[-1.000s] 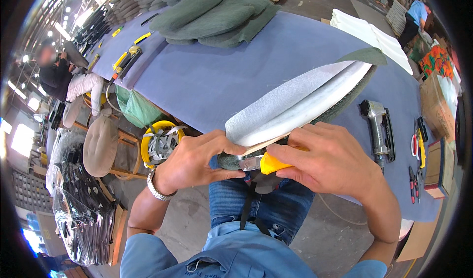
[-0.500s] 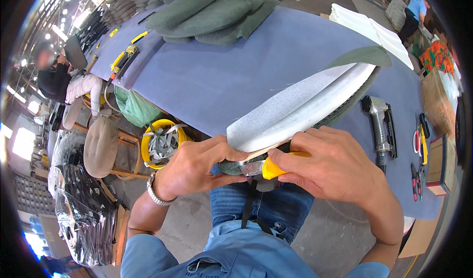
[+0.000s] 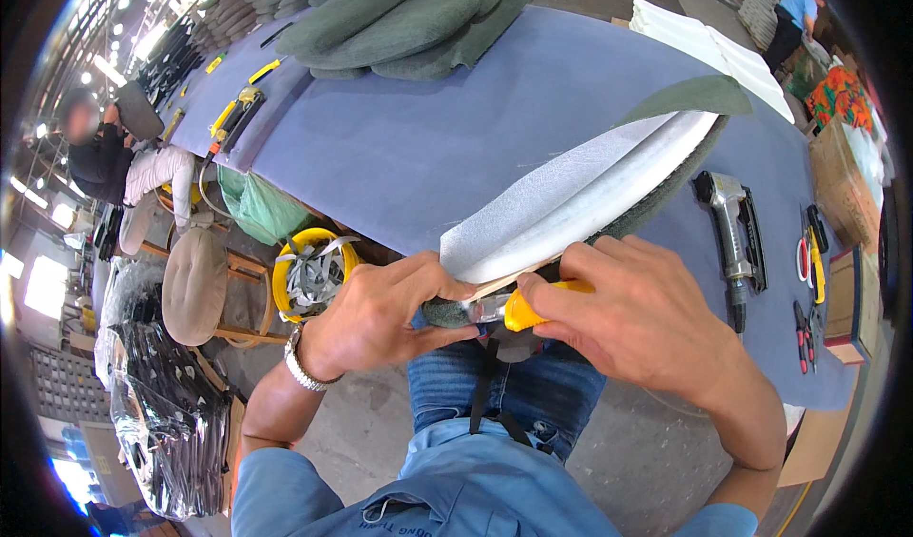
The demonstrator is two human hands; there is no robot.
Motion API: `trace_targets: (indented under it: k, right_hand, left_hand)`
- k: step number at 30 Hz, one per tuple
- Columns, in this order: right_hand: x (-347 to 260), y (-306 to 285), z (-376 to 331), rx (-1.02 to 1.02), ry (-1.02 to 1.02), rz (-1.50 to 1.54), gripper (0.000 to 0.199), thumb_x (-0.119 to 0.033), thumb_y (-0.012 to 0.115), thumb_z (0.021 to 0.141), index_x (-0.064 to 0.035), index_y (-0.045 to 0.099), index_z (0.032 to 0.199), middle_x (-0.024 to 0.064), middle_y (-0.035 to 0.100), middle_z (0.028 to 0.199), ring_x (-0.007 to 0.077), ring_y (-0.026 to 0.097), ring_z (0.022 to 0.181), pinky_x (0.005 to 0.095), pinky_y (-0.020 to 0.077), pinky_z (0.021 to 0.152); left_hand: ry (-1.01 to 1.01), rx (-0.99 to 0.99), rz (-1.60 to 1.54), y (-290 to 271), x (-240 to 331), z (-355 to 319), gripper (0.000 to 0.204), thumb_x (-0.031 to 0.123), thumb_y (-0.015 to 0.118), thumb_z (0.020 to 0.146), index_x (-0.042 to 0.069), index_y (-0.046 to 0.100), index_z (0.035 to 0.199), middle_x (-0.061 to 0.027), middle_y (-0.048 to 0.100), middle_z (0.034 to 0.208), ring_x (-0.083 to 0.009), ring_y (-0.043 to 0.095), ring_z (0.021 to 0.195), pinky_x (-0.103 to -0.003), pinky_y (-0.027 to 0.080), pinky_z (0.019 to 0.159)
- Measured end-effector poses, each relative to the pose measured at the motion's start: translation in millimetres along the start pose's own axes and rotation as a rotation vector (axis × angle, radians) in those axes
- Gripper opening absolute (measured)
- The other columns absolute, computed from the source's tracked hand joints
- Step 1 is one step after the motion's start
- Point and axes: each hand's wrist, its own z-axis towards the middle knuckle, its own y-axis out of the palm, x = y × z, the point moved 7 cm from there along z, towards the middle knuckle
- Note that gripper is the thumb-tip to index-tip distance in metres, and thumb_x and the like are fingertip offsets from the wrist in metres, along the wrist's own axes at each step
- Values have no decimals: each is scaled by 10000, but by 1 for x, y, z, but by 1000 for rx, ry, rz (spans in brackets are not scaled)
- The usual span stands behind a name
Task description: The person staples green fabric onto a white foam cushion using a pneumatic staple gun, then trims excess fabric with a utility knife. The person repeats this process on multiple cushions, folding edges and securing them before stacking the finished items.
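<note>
A green-covered seat pad (image 3: 666, 209) with white foam and a thin wooden edge is propped between my hands at the table's near edge. Its green fabric is peeled back along one side, pale backing showing. My left hand (image 3: 380, 313), a metal watch on its wrist, pinches the near end of the pad between thumb and fingers. In my right hand (image 3: 618, 313) is a yellow utility knife (image 3: 533, 307), its silver metal end pressed against the pad's green underside beside my left fingertips. The very tip is hidden at the pad.
A pneumatic stapler (image 3: 732, 242), scissors (image 3: 813, 261) and red-handled pliers (image 3: 804, 337) lie at right on the blue-grey table (image 3: 409, 156). Green pads (image 3: 409, 33) are piled at the back. A yellow bucket of scraps (image 3: 312, 275) and a cushioned stool (image 3: 195, 285) stand left. Two people work farther off.
The pad's near end and the knife have shifted slightly. My right hand has risen a little, still holding the knife. The view has tilted a touch; both grips stay the same.
</note>
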Motion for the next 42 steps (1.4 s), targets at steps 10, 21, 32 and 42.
trace_targets:
  k: [10, 21, 32, 42]
  right_hand:
    - [3, -1, 2, 22, -65, 30, 331, -271, 792, 820, -119, 683, 1094, 58, 650, 921, 256, 685, 882, 402, 556, 759]
    - [46, -30, -15, 192, 37, 221, 406, -195, 799, 879, -79, 702, 1255, 55, 705, 1052, 237, 680, 927, 347, 540, 820]
    - [292, 2, -411, 60, 1423, -492, 450, -408, 684, 988, -98, 676, 1315, 209, 694, 1274, 420, 652, 1172, 501, 515, 968]
    - [141, -63, -54, 580, 365, -210, 350, -72, 736, 934, -45, 718, 1282, 148, 711, 1314, 282, 660, 1235, 397, 500, 1042]
  left_hand:
    - [29, -25, 36, -1, -3, -2, 475, 271, 1000, 666, 111, 708, 1004, -55, 691, 861, -237, 694, 740, -334, 528, 633]
    - [-53, 23, 30, -13, -24, -3, 509, 285, 1014, 652, 55, 754, 1025, -78, 723, 866, -211, 713, 768, -304, 532, 658]
    - [29, 240, -343, -29, -69, 47, 611, 208, 919, 800, 12, 639, 1306, -126, 716, 1227, -203, 718, 1077, -339, 572, 925]
    - [0, 55, -791, -41, -125, 72, 468, 130, 819, 920, 27, 583, 1310, -100, 671, 1331, -161, 625, 1211, -315, 465, 1058]
